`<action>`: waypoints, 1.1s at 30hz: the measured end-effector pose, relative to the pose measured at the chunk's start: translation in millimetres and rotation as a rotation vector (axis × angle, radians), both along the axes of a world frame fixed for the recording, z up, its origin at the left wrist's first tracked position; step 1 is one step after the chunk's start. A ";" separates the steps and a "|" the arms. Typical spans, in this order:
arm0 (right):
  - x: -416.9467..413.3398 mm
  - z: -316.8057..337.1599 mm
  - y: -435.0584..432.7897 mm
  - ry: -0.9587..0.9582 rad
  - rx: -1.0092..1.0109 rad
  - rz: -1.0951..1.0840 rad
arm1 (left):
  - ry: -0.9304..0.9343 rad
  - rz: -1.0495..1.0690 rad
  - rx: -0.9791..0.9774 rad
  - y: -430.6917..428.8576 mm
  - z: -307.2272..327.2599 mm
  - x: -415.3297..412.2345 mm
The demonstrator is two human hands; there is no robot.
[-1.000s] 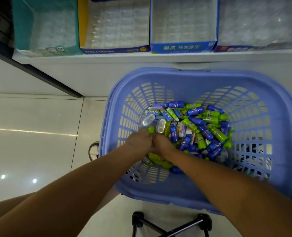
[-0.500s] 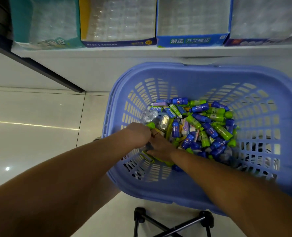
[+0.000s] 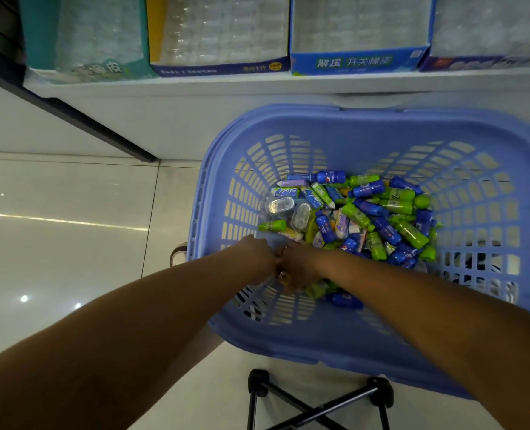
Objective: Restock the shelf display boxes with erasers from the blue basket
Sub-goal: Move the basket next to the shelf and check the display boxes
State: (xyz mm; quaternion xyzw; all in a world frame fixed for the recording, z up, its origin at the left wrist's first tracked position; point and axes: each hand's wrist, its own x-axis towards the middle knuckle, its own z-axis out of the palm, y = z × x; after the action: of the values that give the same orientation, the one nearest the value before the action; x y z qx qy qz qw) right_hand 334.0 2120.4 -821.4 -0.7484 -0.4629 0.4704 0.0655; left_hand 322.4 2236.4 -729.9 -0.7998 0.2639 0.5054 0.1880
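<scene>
Head view, stock entry. Blue basket [image 3: 288,336] above black folding stand [image 3: 319,395], below shelf [image 3: 257,80]. Erasers [image 3: 366,212], blue and green, heaped on basket bottom, centre towards right wall. Display boxes [image 3: 360,62] in a row along shelf front edge. Left hand [image 3: 259,257] and right hand [image 3: 298,268] touching each other at heap's near-left edge, fingers curled under; contents hidden, hold impossible to tell.

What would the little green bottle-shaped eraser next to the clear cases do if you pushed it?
The green eraser looks round-bodied and lies on its side, so it would probably roll a bit, until the clear cases or the basket wall stopped it. It looks small, so likely light and easy to pinch.
</scene>
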 end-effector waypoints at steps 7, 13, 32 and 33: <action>-4.6 23.1 -5.5 -0.087 -0.217 0.202 | 0.121 0.147 0.060 -1.7 -13.2 3.5; -10.6 43.8 -42.0 -0.260 -0.287 0.396 | 0.098 0.036 0.149 -0.6 -25.4 3.5; -6.3 80.9 -146.1 -0.434 -0.196 0.113 | 0.149 0.293 0.035 -11.8 -39.2 -1.4; -4.1 79.2 -142.3 -0.442 -0.182 0.126 | 0.179 0.290 0.072 -12.1 -42.2 -5.8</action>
State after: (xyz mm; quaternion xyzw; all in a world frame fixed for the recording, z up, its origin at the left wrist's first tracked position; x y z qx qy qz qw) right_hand 329.9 1978.1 -742.2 -0.8056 -0.4674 0.3383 -0.1345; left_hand 316.6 2224.2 -772.1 -0.7739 0.1433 0.6056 0.1176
